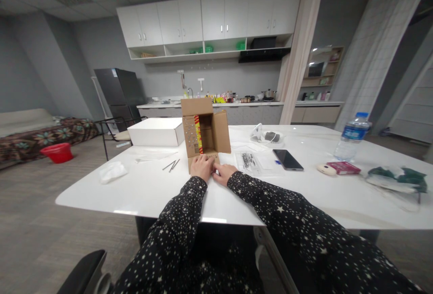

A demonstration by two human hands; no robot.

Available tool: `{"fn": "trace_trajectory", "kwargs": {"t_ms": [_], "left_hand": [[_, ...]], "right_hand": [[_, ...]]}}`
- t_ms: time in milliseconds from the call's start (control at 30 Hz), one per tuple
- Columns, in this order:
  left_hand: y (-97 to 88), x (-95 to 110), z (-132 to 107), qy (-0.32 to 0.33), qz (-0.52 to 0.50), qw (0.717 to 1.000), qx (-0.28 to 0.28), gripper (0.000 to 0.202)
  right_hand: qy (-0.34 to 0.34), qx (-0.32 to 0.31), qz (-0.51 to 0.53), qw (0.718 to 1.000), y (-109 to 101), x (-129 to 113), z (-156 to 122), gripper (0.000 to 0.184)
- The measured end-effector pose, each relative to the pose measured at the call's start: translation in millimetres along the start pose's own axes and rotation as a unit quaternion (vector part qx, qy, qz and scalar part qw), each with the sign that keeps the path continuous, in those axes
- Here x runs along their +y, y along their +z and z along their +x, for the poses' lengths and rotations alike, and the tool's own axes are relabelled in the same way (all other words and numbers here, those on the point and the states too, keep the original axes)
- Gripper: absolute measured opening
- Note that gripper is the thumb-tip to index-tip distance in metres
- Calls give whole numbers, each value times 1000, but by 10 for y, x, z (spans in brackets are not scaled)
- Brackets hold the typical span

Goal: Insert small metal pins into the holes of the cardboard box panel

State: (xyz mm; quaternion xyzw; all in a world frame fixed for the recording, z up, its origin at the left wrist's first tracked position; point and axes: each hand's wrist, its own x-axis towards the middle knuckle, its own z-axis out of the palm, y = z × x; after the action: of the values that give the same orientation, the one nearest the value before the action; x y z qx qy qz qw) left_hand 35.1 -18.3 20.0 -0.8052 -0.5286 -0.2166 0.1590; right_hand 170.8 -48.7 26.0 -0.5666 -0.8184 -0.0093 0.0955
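Note:
A brown cardboard box [207,134] stands on the table in front of me, its opening facing me and its flaps folded out. Shiny dots and a red-and-yellow strip mark its left flap. My left hand [202,167] rests over the lower front flap, fingers bent against the cardboard. Close beside it, my right hand [223,173] is closed, its fingertips meeting the left hand at the flap's right edge. Anything small between those fingertips is hidden. Just right of my hands lies a clear plastic bag [252,163] with small dark pieces.
A white box [156,131] and thin dark rods [172,165] are at the left, near crumpled tissue [113,172]. To the right lie a phone [288,159], a maroon packet [344,167] and a dark green item [397,179]. A water bottle [352,138] stands behind them.

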Motion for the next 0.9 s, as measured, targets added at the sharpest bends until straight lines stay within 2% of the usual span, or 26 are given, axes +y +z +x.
{"fn": "trace_trajectory", "kwargs": {"t_ms": [200,533,700,900], "left_hand": [[27,-8,4,30,6,1000,-2,23],[54,-47,-10,-34,-29,998,40,26],[81,-73,-5,-14,-52,996,67,19],[175,-113,25,8,-69,996,62,22]], "right_hand": [[-7,4,-7,1000,33,20,11,29],[-4,4,6,1000,25,22,7,31],[1,2,3,1000,47,25,21,32],[-10,7,1,1000,58,39,31,31]]}}
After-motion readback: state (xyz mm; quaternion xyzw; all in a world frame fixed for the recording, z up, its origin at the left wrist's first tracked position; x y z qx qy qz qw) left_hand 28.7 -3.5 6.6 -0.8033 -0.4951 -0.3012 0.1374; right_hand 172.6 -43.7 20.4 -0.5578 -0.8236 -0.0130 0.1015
